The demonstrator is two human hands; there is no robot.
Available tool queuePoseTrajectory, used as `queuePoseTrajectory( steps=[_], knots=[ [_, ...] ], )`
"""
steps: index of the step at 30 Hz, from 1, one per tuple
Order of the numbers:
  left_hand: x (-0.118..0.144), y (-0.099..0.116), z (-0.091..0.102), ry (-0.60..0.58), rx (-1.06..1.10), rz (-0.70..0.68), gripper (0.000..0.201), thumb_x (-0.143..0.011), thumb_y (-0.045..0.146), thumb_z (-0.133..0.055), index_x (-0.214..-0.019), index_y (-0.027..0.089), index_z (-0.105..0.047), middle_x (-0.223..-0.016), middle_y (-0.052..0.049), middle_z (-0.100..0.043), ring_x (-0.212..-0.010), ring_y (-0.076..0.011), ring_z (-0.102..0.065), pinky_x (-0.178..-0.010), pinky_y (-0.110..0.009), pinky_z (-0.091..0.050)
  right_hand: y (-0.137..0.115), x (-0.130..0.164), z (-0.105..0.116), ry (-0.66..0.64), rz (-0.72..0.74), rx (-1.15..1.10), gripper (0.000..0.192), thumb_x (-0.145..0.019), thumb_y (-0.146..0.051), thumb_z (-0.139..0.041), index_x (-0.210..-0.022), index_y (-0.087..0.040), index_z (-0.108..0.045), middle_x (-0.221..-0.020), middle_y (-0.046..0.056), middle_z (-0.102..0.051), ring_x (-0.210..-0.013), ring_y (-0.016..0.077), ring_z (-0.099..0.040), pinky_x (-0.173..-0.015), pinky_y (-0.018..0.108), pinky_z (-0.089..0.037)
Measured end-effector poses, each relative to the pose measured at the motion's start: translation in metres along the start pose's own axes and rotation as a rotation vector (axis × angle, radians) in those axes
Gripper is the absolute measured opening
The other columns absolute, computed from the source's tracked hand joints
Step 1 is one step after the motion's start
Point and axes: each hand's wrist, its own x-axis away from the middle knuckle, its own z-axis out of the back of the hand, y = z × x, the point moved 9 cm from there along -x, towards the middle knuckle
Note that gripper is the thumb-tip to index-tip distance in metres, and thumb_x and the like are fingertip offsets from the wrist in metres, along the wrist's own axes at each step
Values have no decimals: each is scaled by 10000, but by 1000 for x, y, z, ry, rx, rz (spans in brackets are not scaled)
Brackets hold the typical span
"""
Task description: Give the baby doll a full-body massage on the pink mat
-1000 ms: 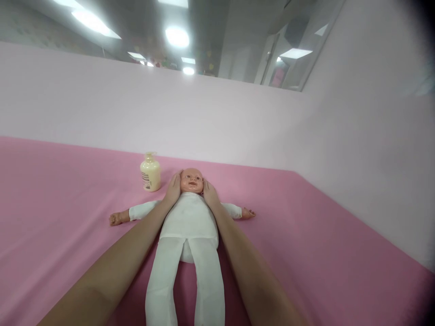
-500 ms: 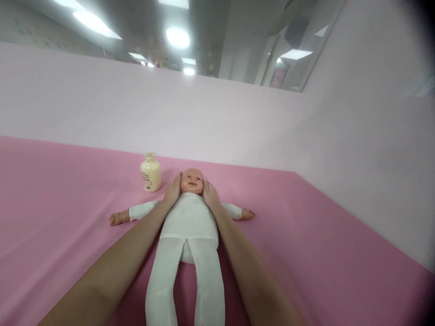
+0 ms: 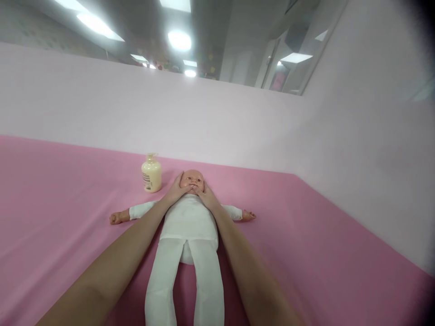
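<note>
A baby doll (image 3: 190,222) in white clothing lies on its back, its head at the far end and its arms stretched out to the sides. My left hand (image 3: 175,191) cups the left side of the doll's head, the thumb laid across the chin just under the mouth. On the other side of the head, my right hand (image 3: 206,195) does the same, its thumb meeting the left one near the mouth. The outer fingers wrap along the cheeks and are partly hidden. Both forearms run along the doll's body.
A pale yellow pump bottle (image 3: 151,174) stands upright left of the doll's head. Under everything is a pink padded surface (image 3: 288,235). A white wall (image 3: 204,120) rises behind it and along the right, with a mirror or glass panel (image 3: 238,40) above reflecting ceiling lights.
Both thumbs have moved inward from the sides of the head onto the doll's chin, near its mouth. The doll's body and the bottle have stayed in place.
</note>
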Motion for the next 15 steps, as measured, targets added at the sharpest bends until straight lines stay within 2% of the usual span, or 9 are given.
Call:
queuePoseTrajectory(
  steps=[5,9,12,15],
  knots=[
    [1,1,0,26,1,-12,738,-825,554,-603,-1450,231,-378,-1563,-113,-327,-1443,-278,-309,-1172,-415,-273,2,-2,4,60,30,61,687,-912,-674,-328,-1363,-184,-496,-1387,111,-557,-1297,229,-511,-1126,391,-344],
    [-2,-2,3,89,36,1,592,-918,569,-429,-1399,225,-449,-1521,-98,-408,-1417,-241,-364,-1175,-405,-270,7,-5,8,122,7,66,688,-952,-633,-200,-1267,-163,-591,-1300,117,-626,-1251,210,-554,-1108,368,-369],
    [-6,-3,2,113,91,-27,576,-963,548,-305,-1368,177,-476,-1475,-121,-465,-1387,-225,-408,-1160,-402,-301,13,-7,13,181,-39,100,650,-977,-555,-175,-1150,-153,-656,-1201,132,-679,-1168,218,-608,-1051,377,-422],
    [-7,-7,6,154,94,-58,532,-973,506,-293,-1332,172,-499,-1437,-125,-498,-1368,-218,-426,-1154,-408,-309,13,-9,16,191,-32,143,538,-982,-454,-216,-1098,-179,-663,-1146,113,-699,-1085,213,-637,-970,366,-467]
  ],
)
